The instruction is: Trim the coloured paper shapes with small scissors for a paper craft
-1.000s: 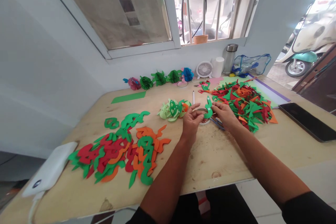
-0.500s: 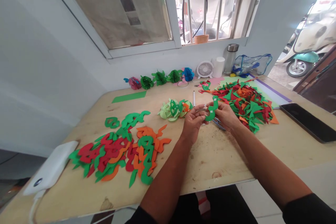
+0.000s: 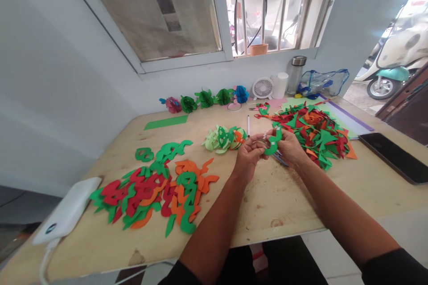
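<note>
Head view: one wavy green paper piece (image 3: 272, 147), small white patches on its face, held up between my two hands just above the middle of the counter (image 3: 264, 205). My left hand (image 3: 250, 155): fingers curled inward and nearly closed, thumb toward the fingertips, pinching the piece at its lower left end; forearm slanting up and rightward from the near edge. My right hand (image 3: 290, 147): fingers bent, thumb and fingertips closed on the piece's upper right part, back of the hand turned outward; forearm reaching up and leftward, black sleeve at its lower end. Item, a pair of scissors (image 3: 280, 158), partly hidden, lying beneath and beside my right hand. Item, a white pen (image 3: 248, 125), just beyond my left hand. Item, a cluster of pale green, green and orange paper shapes (image 3: 217, 139), close by on the left. Item, a heap of red, green and orange scraps (image 3: 317, 136), right of my right hand. Item, a spread of curvy cut shapes (image 3: 143, 196), well to the left. Item, a black phone (image 3: 394, 158), at far right.
</note>
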A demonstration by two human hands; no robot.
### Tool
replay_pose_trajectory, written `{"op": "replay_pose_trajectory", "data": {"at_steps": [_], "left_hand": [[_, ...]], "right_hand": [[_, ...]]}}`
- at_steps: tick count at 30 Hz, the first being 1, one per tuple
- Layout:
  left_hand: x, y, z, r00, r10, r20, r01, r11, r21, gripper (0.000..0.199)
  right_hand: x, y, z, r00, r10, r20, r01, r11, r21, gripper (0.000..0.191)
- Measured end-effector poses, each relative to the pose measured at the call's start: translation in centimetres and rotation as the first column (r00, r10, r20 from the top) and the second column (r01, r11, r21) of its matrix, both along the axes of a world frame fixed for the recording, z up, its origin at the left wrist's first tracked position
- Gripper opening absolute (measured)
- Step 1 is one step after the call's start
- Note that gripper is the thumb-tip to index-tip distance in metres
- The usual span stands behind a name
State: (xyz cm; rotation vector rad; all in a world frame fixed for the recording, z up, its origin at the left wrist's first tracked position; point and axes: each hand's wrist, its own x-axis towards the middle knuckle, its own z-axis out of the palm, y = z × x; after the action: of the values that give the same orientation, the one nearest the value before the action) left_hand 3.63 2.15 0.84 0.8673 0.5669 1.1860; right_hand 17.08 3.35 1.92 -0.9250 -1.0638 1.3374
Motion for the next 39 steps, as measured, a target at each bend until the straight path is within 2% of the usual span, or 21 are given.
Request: {"op": "replay_pose_trajectory", "data": {"at_steps": [11, 14, 18, 23, 27, 31, 33, 36, 39], "left_hand": [[0.2, 0.1, -0.1, 1.000, 0.005, -0.031, -0.005, 1.000, 0.002, 0.036], [0.1, 0.1, 0.0, 0.999, 0.033, -0.038, -0.032, 0.999, 0.005, 0.044], [-0.1, 0.3, 0.0, 0.991, 0.134, -0.025, -0.135, 0.990, -0.033, 0.063], [-0.5, 0.6, 0.0, 0.930, 0.339, -0.142, -0.351, 0.934, -0.068, 0.063], [-0.5, 0.8, 0.0, 0.882, 0.416, -0.220, -0.432, 0.901, -0.029, 0.056], [-0.5, 0.7, -0.2, 0.860, 0.441, -0.256, -0.438, 0.896, 0.073, 0.049], [-0.4, 0.7, -0.3, 0.856, 0.434, -0.282, -0.416, 0.901, 0.124, 0.045], [-0.2, 0.6, -0.5, 0.861, 0.406, -0.307, -0.371, 0.913, 0.168, 0.042], [0.0, 0.6, -0.5, 0.870, 0.387, -0.305, -0.355, 0.921, 0.159, 0.040]], "right_hand": [[-0.1, -0.4, 0.6, 0.992, 0.038, 0.118, -0.046, 0.997, 0.066, 0.027], [-0.2, -0.4, 0.5, 0.991, 0.058, 0.122, -0.065, 0.996, 0.058, 0.024], [0.0, 0.0, 0.0, 0.988, -0.003, 0.155, -0.003, 0.999, 0.034, 0.026], [0.5, 0.4, -0.3, 0.982, -0.138, 0.128, 0.144, 0.989, -0.039, 0.026], [0.4, 0.2, 0.1, 0.993, -0.068, 0.097, 0.070, 0.997, -0.014, 0.024], [0.1, -0.2, 0.0, 0.980, 0.049, 0.193, -0.051, 0.999, 0.009, 0.024], [0.0, -0.3, -0.2, 0.962, 0.067, 0.265, -0.073, 0.997, 0.011, 0.022], [0.1, -0.2, -0.4, 0.929, 0.038, 0.369, -0.053, 0.998, 0.030, 0.022], [0.2, -0.1, -0.4, 0.909, -0.027, 0.416, 0.003, 0.998, 0.058, 0.022]]}}
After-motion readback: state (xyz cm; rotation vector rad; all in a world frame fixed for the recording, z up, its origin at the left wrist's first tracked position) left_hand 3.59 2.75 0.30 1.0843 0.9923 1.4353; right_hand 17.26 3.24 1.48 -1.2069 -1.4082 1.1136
